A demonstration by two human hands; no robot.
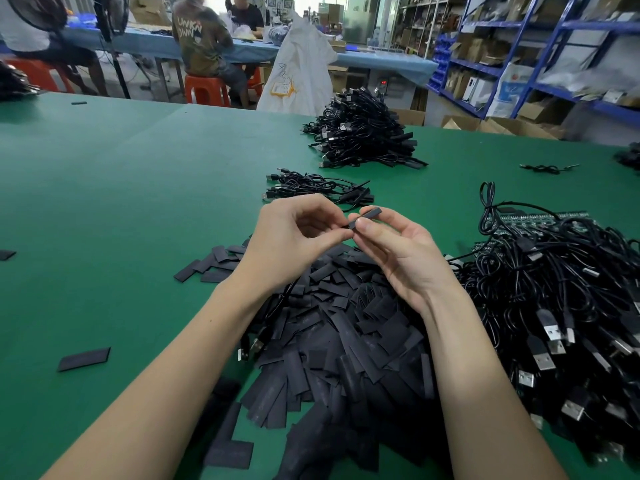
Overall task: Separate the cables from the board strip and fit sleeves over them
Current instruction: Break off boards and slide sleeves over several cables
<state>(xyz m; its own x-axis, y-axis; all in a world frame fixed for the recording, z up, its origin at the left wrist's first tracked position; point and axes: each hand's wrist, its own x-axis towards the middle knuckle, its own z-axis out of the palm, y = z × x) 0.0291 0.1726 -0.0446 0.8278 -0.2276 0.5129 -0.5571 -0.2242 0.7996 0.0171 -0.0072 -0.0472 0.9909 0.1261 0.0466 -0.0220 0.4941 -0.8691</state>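
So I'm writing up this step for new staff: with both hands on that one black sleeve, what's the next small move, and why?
Probably push the sleeve further along: the right hand pinches it, the left hand meets its near end, and whatever goes into it is hidden by the fingers.

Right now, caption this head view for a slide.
Both hands pinch a black sleeve above the sleeve pile.

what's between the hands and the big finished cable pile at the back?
Head view: a small bundle of cables lies on the green table just beyond the left hand and right hand; past it is bare mat up to the big cable pile.
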